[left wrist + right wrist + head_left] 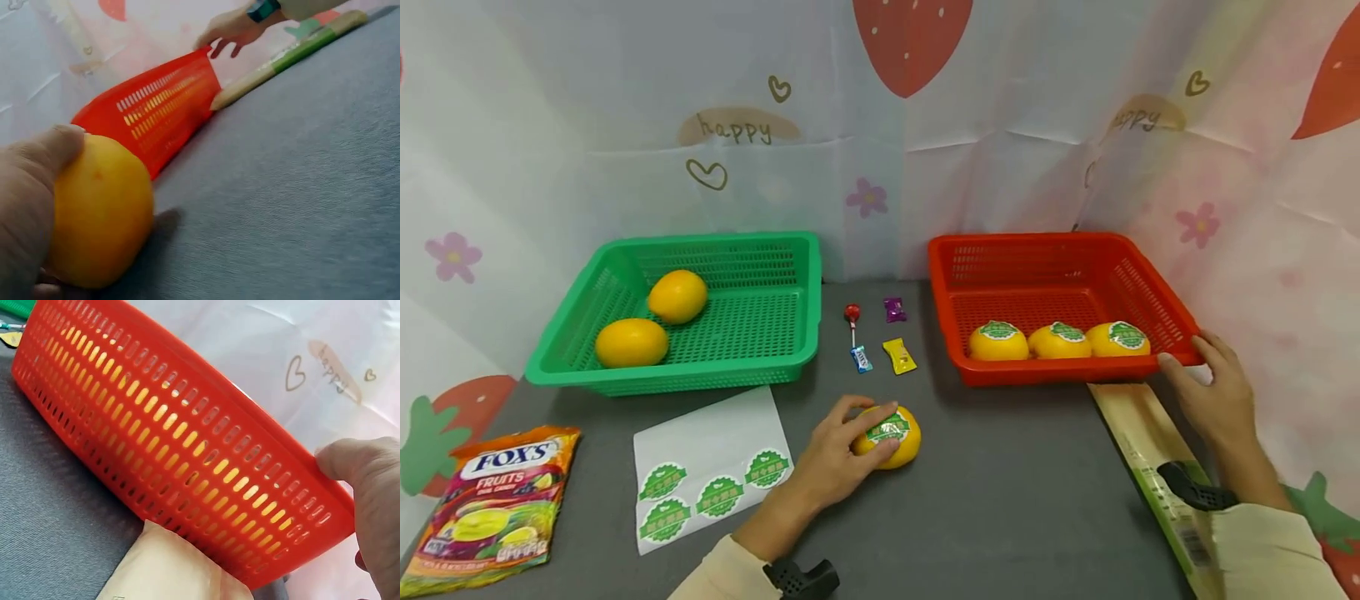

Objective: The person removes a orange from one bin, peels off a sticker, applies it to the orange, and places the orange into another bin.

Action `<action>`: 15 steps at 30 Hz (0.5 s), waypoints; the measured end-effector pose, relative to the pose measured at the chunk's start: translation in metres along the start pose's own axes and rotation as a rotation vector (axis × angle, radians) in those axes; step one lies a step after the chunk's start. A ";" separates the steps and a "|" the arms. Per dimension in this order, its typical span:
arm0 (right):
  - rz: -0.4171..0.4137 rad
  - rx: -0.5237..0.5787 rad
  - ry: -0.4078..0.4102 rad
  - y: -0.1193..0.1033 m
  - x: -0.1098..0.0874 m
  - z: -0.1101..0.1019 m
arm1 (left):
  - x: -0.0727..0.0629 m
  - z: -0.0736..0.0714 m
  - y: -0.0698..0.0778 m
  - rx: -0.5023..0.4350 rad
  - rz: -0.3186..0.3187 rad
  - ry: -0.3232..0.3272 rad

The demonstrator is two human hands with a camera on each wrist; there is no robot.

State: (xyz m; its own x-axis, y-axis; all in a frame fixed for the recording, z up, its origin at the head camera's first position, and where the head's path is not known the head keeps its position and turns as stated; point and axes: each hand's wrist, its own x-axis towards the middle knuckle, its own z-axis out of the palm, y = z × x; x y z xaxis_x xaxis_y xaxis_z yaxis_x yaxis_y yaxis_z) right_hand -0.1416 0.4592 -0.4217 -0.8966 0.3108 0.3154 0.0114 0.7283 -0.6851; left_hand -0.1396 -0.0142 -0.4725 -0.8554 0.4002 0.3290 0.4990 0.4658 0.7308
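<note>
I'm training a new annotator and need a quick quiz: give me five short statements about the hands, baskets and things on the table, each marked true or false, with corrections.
1. The left hand holds a stickered yellow fruit. True.
2. Three fruits lie in the green basket. False: the green basket holds two.
3. The right hand grips the red basket at a near corner. True.
4. The sticker sheet lies to the right of the red basket. False: the sticker sheet lies in front of the green basket.
5. The lollipop lies inside the red basket. False: it lies on the table, between the baskets.
</note>
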 end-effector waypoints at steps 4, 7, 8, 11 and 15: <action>0.029 0.042 -0.014 0.003 0.004 -0.002 | 0.007 -0.004 0.002 0.013 -0.001 -0.050; 0.055 0.066 -0.025 0.005 0.004 -0.005 | 0.010 -0.004 0.002 0.005 -0.023 -0.076; 0.062 0.074 -0.030 0.006 0.003 -0.006 | 0.010 -0.004 0.001 0.003 -0.027 -0.082; 0.065 0.082 -0.032 0.007 0.003 -0.005 | 0.011 -0.006 0.001 0.004 -0.031 -0.109; 0.060 0.105 -0.026 0.007 0.001 0.001 | 0.010 -0.013 0.003 0.042 -0.032 -0.193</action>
State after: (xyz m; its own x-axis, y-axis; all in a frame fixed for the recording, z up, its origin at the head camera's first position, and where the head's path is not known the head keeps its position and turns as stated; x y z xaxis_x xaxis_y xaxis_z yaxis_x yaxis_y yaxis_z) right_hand -0.1425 0.4636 -0.4268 -0.9070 0.3349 0.2552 0.0205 0.6405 -0.7677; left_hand -0.1485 -0.0187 -0.4591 -0.8303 0.5268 0.1822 0.4808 0.5115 0.7122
